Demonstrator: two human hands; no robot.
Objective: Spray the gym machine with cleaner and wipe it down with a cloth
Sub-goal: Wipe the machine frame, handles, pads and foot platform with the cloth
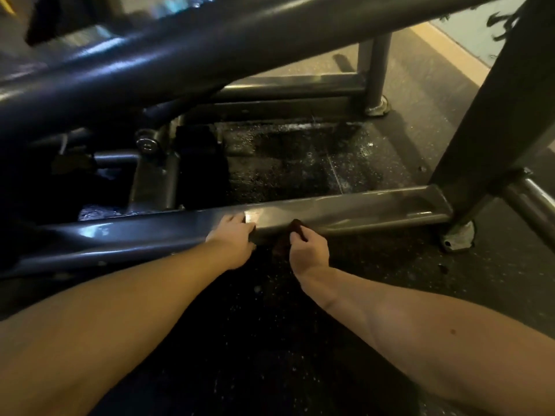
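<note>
Wiping step, judged in hand: cloth (295, 228) pinched by right hand (307, 250) against frame rail (375, 208), left hand (232, 238) curled over it; firm sweep along rail called for next.

Bare left grip (232, 237), bare right grip (307, 250); bare right forearm (414, 343) with small mole (453, 332).
</note>
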